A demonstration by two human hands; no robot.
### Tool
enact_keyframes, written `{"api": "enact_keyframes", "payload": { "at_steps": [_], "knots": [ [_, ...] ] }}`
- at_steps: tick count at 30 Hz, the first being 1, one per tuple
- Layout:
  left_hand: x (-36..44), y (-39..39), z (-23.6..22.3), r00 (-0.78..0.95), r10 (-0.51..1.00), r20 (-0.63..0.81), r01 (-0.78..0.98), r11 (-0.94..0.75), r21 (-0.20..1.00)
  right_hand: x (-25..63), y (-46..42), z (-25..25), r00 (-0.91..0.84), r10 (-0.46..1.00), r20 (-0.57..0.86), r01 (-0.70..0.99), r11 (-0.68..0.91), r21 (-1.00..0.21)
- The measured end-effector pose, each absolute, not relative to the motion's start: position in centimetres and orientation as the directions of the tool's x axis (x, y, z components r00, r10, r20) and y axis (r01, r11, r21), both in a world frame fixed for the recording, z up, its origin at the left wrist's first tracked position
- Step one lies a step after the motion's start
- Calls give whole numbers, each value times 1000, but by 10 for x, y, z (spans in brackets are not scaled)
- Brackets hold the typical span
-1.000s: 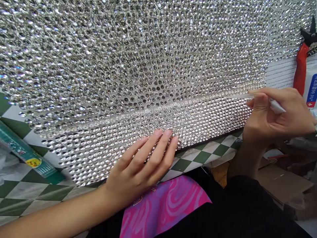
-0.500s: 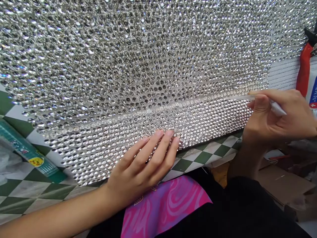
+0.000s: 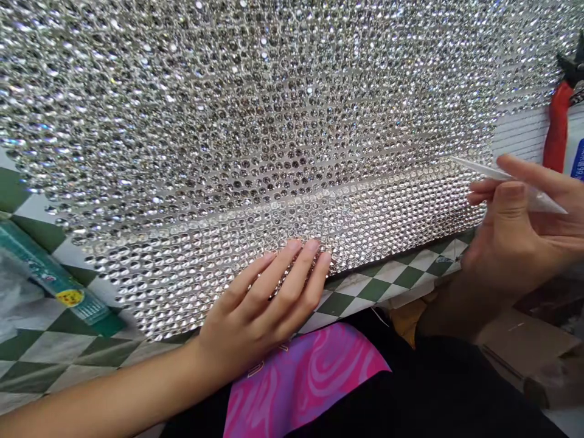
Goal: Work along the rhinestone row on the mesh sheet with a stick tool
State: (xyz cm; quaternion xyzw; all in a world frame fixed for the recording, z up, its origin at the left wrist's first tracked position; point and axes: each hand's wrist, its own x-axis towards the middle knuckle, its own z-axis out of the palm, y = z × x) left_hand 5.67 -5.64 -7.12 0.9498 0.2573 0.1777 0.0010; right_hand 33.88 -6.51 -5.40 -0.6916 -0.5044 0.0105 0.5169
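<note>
A wide sheet of silver rhinestones in rows (image 3: 255, 109) covers most of the view. Along its near side runs a paler, smoother band of stones (image 3: 392, 213). My left hand (image 3: 269, 298) lies on the near edge of that band, fingers stretched out and slightly apart. At the right, my right hand (image 3: 524, 219) pinches a thin white pointed tool (image 3: 483, 169) between thumb and fingers. The tool's tip points left and is at the seam between the band and the main sheet; whether it touches the stones I cannot tell.
A green tube (image 3: 59, 280) lies at the left on the green-and-white checked cloth (image 3: 365, 289). Red-handled pliers (image 3: 559, 121) rest at the right beside a white and blue package (image 3: 575, 159). Brown cardboard boxes (image 3: 524, 347) stand lower right.
My right hand has moved right and slightly down with the white pointed tool, whose tip has shifted right along the seam and tilted upward. My left hand stays in place.
</note>
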Motion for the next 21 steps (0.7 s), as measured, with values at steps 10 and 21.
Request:
{"api": "enact_keyframes", "payload": {
  "at_steps": [10, 21],
  "knots": [
    [57, -59, -74, 785, 503, 363, 508, -857, 88, 328, -69, -48, 534, 700, 473, 628, 45, -777],
    [57, -58, -72, 791, 507, 344, 503, -858, 109, 323, -61, -57, 407, 677, 613, 639, 269, -721]
  ]
}}
